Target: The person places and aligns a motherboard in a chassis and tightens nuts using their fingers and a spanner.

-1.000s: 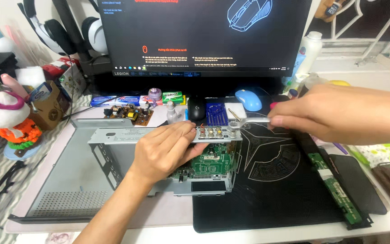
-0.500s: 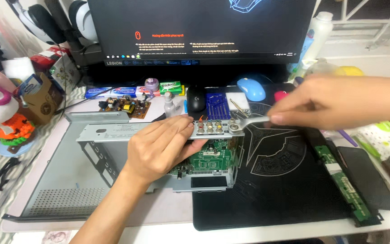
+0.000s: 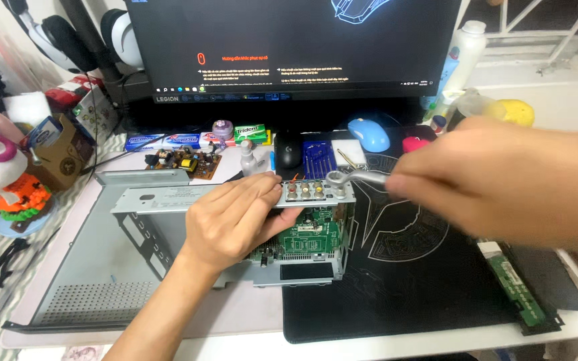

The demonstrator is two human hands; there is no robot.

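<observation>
Pinching the handle of a small silver wrench (image 3: pixel 354 177) between thumb and fingertips, the right hand (image 3: pixel 503 180) is closed on the tool and comes in from the right, blurred. Its ring end sits against the right end of the upright metal rear panel (image 3: pixel 188 198) of an opened device chassis (image 3: pixel 112 267), just beside a row of round jacks (image 3: pixel 306 192). The wrench is plain grey metal, slim, and lies nearly level, long axis running left to right, ring end pointing left toward the panel and handle back into the hand. The left hand (image 3: pixel 235 220) is wrapped over the top edge of that same panel, fingers curled down its near face, steadying it. Right below the panel lies a green circuit board (image 3: pixel 309 237) inside the chassis. Right of the chassis spreads a black desk mat (image 3: pixel 403 287), and behind the panel stand a black mouse (image 3: pixel 290 155), a blue mouse (image 3: pixel 369 134) and a monitor (image 3: pixel 289 47).
</observation>
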